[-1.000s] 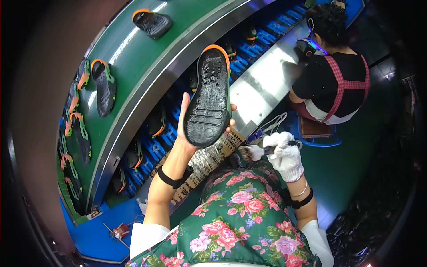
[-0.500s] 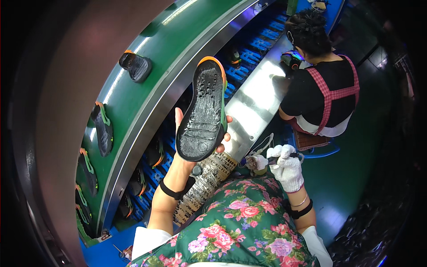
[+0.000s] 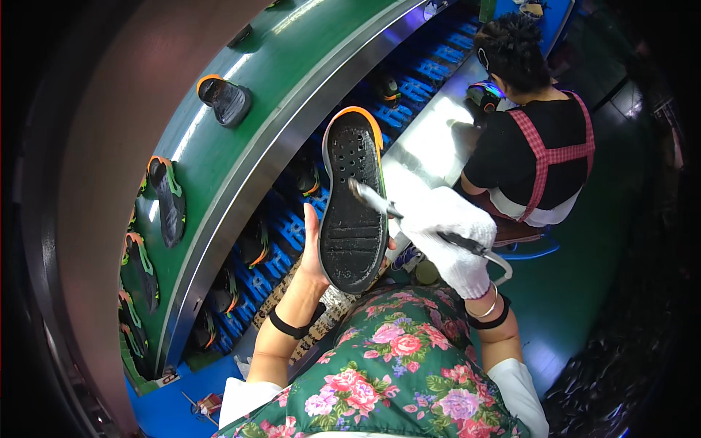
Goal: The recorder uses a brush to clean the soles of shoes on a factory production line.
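My bare left hand (image 3: 312, 252) grips a black shoe sole (image 3: 353, 226) by its edges, fingertips curling round the right side. The sole has an orange rim at the toe and a hollow inner face with small holes and cross ridges. In my right hand (image 3: 456, 233), which wears a white knitted glove, is a dark-handled brush (image 3: 374, 197). Its bristles lie over the middle of the sole's inner face and seem to touch it. The brush head is slightly blurred, and the glove covers part of the handle.
A green conveyor (image 3: 219, 157) carries several soles on the left. Below it, blue racks (image 3: 431, 69) hold more soles. A metal ledge (image 3: 427, 135) runs beside them. At the upper right a co-worker (image 3: 540, 146) sits facing away. A jar (image 3: 426, 274) stands below my right hand.
My right hand has brought the brush up and left from beside the ledge onto the sole. The sole has shifted slightly right and down, and its surface looks less shiny.
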{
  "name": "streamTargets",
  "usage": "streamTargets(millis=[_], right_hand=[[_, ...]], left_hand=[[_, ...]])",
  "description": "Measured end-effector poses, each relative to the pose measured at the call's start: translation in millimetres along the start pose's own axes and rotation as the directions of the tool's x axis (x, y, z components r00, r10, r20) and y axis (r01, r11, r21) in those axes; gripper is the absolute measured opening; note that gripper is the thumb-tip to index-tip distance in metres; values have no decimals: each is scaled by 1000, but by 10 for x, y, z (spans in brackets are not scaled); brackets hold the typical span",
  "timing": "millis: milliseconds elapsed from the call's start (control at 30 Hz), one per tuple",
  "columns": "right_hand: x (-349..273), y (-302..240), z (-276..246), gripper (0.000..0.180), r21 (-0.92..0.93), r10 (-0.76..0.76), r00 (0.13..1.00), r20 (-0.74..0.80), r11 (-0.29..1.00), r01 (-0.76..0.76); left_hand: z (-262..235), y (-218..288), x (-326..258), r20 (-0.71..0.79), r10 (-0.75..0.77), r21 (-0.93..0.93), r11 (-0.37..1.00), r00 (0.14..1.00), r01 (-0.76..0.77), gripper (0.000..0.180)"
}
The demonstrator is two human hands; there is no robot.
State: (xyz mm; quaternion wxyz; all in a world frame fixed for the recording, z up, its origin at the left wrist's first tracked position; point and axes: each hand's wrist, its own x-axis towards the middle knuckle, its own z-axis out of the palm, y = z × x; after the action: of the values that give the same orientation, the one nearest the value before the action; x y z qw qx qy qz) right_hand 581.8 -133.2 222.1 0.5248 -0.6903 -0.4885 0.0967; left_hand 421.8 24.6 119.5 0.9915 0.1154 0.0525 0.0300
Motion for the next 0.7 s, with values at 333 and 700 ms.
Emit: streamTargets(millis=[333,700], right_hand=[[171,107,201,25,-145,-315,944,-102,943,299],[-38,177,184,21,-182,-366,930,-29,917,355]], left_hand=[[-138,-313,-217,83,-58,144,988,995,45,108],[-237,-314,-215,35,-68,25,997,997,67,105]])
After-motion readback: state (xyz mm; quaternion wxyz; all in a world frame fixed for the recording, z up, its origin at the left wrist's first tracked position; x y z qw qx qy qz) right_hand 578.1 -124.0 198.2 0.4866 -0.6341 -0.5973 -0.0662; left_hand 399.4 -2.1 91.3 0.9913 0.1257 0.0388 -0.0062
